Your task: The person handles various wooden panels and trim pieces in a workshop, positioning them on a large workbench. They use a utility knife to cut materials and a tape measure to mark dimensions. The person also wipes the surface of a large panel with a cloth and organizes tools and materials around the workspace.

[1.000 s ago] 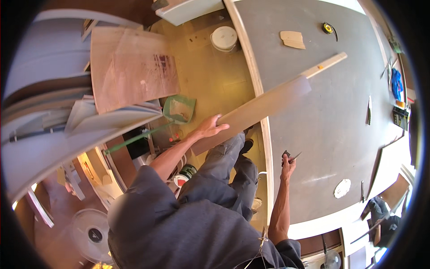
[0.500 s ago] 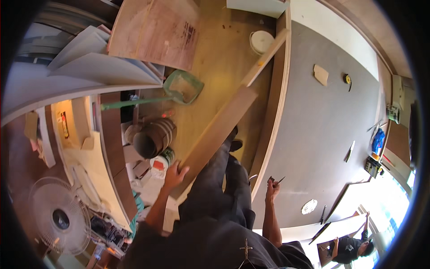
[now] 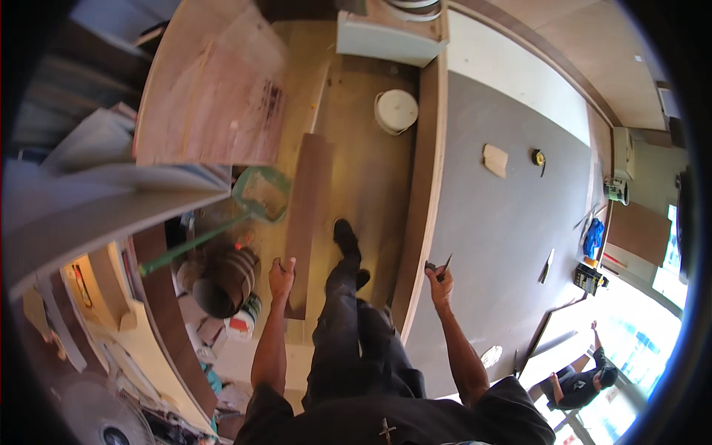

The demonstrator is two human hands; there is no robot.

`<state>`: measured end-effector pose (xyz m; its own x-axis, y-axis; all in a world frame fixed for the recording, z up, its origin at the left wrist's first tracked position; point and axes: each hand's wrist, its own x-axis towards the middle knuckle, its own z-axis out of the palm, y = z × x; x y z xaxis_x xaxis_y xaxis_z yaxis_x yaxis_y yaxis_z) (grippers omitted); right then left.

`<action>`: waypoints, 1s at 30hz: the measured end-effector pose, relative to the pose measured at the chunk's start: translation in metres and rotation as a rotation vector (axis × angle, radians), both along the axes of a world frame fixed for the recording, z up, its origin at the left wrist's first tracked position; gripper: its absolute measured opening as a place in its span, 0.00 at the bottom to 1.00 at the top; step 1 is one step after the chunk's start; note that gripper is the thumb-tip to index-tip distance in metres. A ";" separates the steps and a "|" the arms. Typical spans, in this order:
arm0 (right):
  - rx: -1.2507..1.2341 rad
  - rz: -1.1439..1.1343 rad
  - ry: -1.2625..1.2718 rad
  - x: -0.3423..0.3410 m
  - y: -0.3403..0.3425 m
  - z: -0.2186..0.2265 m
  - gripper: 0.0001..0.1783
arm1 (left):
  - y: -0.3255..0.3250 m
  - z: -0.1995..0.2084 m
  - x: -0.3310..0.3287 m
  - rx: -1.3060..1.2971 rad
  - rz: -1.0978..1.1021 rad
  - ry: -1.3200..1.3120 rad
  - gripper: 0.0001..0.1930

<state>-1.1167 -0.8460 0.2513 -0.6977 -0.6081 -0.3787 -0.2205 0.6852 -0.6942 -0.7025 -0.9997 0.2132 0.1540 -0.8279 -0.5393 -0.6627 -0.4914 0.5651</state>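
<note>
Board [image 3: 308,222], long and brown, is clamped at its left edge by the fingers of the left hand [image 3: 281,280]. They hold it nearer to its close end, probably so that the longer part can reach forward past them, above the floor [image 3: 363,185]. Beyond, a thin strip of wood [image 3: 321,96] follows almost the same line; I cannot tell if both are joined. Fingers of the right hand [image 3: 440,288] are pinched together on a dark pointed tool [image 3: 448,262], its tip turned away from them, maybe for not pricking the palm. Well ahead and right of these fingers, a tape measure [image 3: 538,157] and cardboard piece [image 3: 495,160] rest on the grey table [image 3: 482,222], likely because it is wide and flat.
</note>
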 end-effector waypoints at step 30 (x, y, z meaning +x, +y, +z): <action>-0.496 -0.156 -0.563 -0.170 -0.447 0.189 0.17 | -0.258 0.094 -0.197 0.157 0.053 0.597 0.15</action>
<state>-1.2867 -1.2933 0.4402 -0.5721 -0.7100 -0.4105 0.3307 0.2584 -0.9077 -0.8996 -1.2576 0.3067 -0.1733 -0.7313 -0.6597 -0.2265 -0.6223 0.7493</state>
